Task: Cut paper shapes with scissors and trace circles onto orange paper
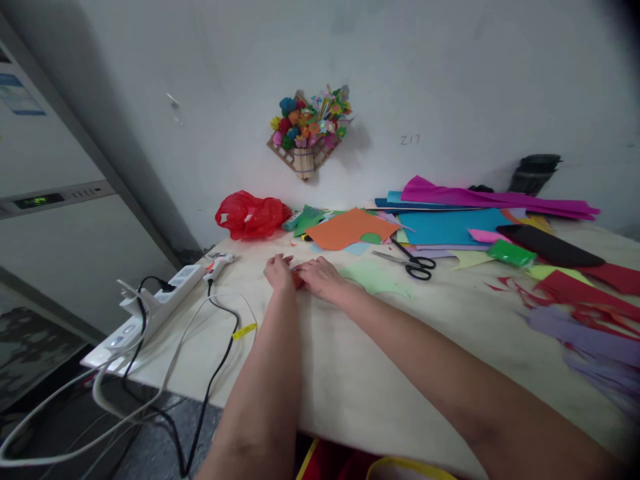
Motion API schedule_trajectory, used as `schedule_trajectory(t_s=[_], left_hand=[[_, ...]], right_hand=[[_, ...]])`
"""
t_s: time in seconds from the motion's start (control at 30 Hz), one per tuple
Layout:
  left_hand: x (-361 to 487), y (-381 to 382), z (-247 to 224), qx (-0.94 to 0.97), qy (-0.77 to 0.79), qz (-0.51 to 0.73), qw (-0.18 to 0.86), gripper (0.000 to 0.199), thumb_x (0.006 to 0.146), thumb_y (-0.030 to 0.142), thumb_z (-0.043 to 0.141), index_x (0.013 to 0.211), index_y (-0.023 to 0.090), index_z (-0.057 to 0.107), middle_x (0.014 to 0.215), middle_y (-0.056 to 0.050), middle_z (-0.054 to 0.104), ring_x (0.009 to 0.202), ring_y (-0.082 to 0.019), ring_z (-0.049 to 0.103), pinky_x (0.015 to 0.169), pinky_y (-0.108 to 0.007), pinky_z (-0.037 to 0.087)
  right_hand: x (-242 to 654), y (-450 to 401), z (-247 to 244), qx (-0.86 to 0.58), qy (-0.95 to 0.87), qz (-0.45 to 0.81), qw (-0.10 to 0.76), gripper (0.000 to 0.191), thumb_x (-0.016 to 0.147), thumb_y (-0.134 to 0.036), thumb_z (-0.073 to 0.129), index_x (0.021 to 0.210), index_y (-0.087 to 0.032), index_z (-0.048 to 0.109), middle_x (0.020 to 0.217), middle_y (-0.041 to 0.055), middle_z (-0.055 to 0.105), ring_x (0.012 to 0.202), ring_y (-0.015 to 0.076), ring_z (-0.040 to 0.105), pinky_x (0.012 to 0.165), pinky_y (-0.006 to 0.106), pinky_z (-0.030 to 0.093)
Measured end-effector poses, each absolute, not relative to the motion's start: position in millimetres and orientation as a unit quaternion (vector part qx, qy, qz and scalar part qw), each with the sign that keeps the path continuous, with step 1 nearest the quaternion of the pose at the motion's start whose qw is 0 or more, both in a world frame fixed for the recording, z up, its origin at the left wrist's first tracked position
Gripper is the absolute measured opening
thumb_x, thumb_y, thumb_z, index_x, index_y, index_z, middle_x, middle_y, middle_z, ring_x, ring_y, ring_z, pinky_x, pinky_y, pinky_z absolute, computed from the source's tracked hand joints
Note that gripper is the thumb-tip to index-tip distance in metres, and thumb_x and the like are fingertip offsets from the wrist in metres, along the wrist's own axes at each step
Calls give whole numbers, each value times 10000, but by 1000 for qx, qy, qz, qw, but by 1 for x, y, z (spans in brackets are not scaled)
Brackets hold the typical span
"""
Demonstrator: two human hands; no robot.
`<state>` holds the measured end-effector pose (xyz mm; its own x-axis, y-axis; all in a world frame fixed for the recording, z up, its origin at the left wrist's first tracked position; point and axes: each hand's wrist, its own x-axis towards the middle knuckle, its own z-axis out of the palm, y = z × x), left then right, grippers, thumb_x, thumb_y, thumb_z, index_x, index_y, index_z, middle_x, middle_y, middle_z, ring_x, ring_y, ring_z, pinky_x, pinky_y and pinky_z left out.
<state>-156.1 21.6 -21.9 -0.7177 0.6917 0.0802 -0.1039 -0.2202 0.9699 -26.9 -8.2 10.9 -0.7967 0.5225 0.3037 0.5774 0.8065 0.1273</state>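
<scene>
My left hand and my right hand are close together on the table. Between them is a small orange piece, apparently paper or felt, mostly covered by my fingers. Both hands are closed around it, though the fingertips are too small to see clearly. Black-handled scissors lie to the right of my right hand. Near them is a pale green sheet with curved cut edges. Just beyond my hands lies a larger orange sheet.
At left, a white glue gun lies by a power strip with trailing cables. A red plastic bag sits near the wall. Coloured sheets, a green packet and red scraps spread rightward. A flower decoration hangs above.
</scene>
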Motion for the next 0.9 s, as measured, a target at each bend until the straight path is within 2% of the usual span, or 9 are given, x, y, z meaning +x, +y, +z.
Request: schedule_trajectory(t_s=[0.23,0.4,0.7,0.8,0.9], left_hand=[[-153,20,-17,231,565,748,260,155,695,314,437,759,187,498,654,-54,640,621,-157,576,608,-268,422],[-152,16,-10,212,569,747,270,170,754,304,386,766,179,501,635,-47,629,570,-139,564,562,-243,413],[-151,18,-9,214,566,752,262,222,820,306,339,793,173,515,625,-40,629,564,-133,576,562,-239,417],[-150,17,-8,203,566,747,284,229,825,315,335,798,173,512,616,-33,627,536,-126,569,547,-232,411],[-150,17,-8,204,575,738,286,253,827,327,322,809,169,519,625,-40,631,534,-128,573,537,-231,410]], right_hand=[[-33,-2,10,-214,-956,-191,64,239,824,-59,429,903,-118,647,924,100,667,914,202,559,846,357,317],[-34,3,5,-183,-957,-214,73,262,815,-27,403,898,-86,644,873,118,673,859,206,580,783,346,357],[-20,5,11,-287,-941,-151,91,280,827,-74,400,881,-133,669,880,105,676,820,212,604,633,306,399],[-10,9,15,-297,-936,-136,128,301,853,-103,377,907,-156,668,914,89,678,849,200,599,659,296,395],[0,14,19,-374,-905,-98,179,290,867,-173,390,926,-176,674,916,77,683,860,193,601,675,282,389]])
